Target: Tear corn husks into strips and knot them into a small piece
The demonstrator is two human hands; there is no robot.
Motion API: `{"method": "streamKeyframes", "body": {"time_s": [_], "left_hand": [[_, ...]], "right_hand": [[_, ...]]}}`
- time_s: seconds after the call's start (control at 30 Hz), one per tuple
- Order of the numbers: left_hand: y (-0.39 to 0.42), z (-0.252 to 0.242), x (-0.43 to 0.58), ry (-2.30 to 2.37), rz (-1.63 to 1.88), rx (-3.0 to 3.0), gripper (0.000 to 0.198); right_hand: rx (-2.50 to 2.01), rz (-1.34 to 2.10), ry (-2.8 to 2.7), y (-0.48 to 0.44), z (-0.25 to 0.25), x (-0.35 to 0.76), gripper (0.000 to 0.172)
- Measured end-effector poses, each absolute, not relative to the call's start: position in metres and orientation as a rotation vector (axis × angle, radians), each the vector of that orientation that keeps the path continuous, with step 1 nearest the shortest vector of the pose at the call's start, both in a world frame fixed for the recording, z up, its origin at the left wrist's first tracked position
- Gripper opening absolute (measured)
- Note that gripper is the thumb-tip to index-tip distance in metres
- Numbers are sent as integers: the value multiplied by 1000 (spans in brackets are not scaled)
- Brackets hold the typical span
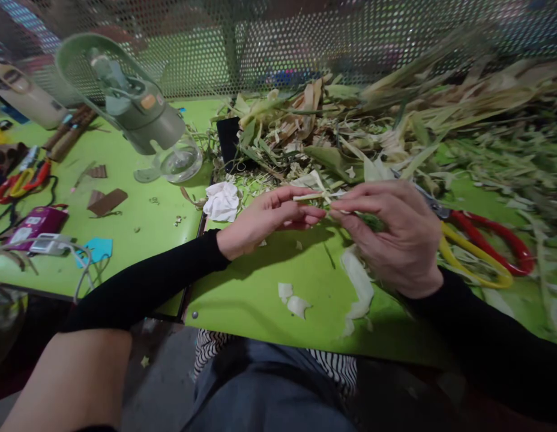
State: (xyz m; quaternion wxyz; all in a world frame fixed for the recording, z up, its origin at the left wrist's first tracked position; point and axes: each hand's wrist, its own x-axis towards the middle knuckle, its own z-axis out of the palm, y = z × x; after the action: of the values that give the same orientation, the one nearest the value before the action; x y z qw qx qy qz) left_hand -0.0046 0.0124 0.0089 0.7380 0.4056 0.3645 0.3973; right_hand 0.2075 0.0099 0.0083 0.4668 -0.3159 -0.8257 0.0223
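Pale strips of corn husk (pixel 321 187), crossed over each other, are held between my two hands above the green table (pixel 251 300). My left hand (pixel 278 216) grips one end, its thumb and fingers closed round the stem-like strip. On the other side my right hand (pixel 393 231) pinches the husk between thumb and fingertips. Beside that hand lie scissors with one red and one yellow handle (pixel 490 240), their blades partly hidden. A curled husk piece (pixel 359 288) and small husk scraps (pixel 298 306) rest on the table below.
A heap of husks (pixel 314 114) spreads across the back and right, against a perforated metal screen (pixel 296 54). A dark phone (pixel 228 141), crumpled tissue (pixel 221 201) and clear-based bottle (pixel 147 117) stand or lie left of centre. A purple power block (pixel 38 225) with cables lies far left.
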Motion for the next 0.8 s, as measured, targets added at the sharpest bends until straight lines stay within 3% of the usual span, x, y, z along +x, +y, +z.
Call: {"method": "streamKeyframes", "body": {"time_s": [0.1, 0.23, 0.4, 0.57, 0.8], "left_hand": [[11, 8, -2, 815, 878, 870, 23], [10, 9, -1, 854, 872, 889, 23], [7, 13, -1, 898, 798, 969, 18], [5, 11, 2, 857, 781, 953, 25], [4, 11, 3, 802, 791, 940, 15]], "right_hand": [[-773, 146, -2026, 10, 10, 206, 13], [-941, 590, -1751, 9, 6, 202, 2], [-1052, 978, -1392, 15, -1, 205, 16], [-1041, 1043, -1406, 14, -2, 204, 23], [-1041, 949, -1602, 4, 8, 199, 11]]}}
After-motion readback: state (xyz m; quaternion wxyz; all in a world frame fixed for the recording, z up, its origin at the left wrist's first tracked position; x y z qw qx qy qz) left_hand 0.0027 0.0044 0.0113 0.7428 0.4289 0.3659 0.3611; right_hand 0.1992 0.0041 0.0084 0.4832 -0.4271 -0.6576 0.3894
